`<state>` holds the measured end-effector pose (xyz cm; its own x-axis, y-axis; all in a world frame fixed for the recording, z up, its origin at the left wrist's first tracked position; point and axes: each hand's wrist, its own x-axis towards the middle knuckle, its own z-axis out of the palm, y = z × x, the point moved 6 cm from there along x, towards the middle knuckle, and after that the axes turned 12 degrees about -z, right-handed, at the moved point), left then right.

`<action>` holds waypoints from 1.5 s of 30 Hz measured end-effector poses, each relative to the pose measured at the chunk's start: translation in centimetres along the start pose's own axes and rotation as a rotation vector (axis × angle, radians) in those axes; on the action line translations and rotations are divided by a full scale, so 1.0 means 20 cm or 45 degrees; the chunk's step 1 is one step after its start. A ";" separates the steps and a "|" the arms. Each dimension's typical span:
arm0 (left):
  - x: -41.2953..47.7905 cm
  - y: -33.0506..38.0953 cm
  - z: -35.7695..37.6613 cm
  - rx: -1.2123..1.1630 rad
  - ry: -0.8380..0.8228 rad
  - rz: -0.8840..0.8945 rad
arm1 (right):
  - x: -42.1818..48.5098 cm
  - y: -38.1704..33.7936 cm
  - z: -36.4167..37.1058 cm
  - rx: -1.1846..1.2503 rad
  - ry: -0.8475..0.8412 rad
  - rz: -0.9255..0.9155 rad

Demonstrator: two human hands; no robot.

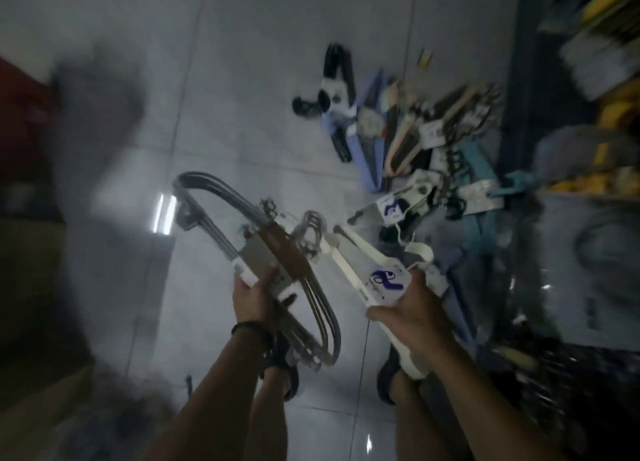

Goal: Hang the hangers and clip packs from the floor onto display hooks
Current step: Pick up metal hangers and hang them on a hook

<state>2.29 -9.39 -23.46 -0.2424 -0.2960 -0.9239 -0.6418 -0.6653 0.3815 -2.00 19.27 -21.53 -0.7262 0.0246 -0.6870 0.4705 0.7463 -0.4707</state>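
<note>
- Left hand (254,294): at 7 o'clock from frame centre. The fingers are curled around the banded middle of a grey hanger bundle (266,249), with the thumb on the near side of the band.
- Grey hanger bundle: several curved bars held together by a brown and white card band. It is lifted clear of the floor (259,62) and tilted, one end pointing to 10 o'clock and the other to 5 o'clock. The hook cluster sits at the 2 o'clock side of the band.
- Right hand (412,308): at 5 o'clock from frame centre. It grips a white hanger pack (356,251) at the paper label (386,280), which carries a blue mark.
- White hanger pack: raised off the floor, long axis running from 11 o'clock to 5 o'clock. Its upper tip is just beside the hooks of the grey bundle; whether they touch cannot be determined.
- Wristband (249,329): dark, on the left wrist.
- Floor pile (415,138): remaining hangers lie heaped on the pale tiles at 2 o'clock from the hands. Colours include light blue, peach, white and teal, with several card labels.
- Black hanger set (337,76): lies at the 10 o'clock edge of the pile, touching the light blue ones.
- Shelving (588,79): along the 3 o'clock edge, holding blurred yellow and grey goods.
- Feet (289,374): in dark footwear, below the hands at 6 o'clock.
</note>
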 end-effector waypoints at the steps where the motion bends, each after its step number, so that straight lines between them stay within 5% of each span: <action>1: -0.14 0.05 0.05 0.017 -0.050 -0.028 | -0.09 -0.13 -0.09 0.091 0.028 -0.052; 8: -1.27 0.43 0.55 0.399 -0.527 0.215 | -0.82 -0.93 -0.78 0.218 0.288 -0.267; 15: -2.20 0.78 0.87 0.680 -0.932 0.518 | -1.62 -1.23 -1.53 0.321 0.461 -0.496; 21: -2.95 0.81 1.15 0.929 -1.166 0.815 | -2.40 -1.26 -2.21 -0.124 1.564 -0.502; 25: -3.43 0.60 1.30 1.101 -1.375 0.988 | -2.63 -1.18 -2.51 -0.419 1.625 -0.410; 34: -4.12 0.06 1.51 1.087 -1.610 0.994 | -3.24 -0.57 -2.83 -0.401 2.099 -0.160; 45: -4.73 -0.32 1.84 1.347 -2.019 1.513 | -3.90 -0.23 -2.90 -0.486 2.466 0.218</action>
<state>2.57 48.00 60.54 -0.5493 0.8185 0.1685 0.2865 -0.0050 0.9581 23.47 52.44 66.34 -0.2954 0.4656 0.8342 0.6607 0.7303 -0.1737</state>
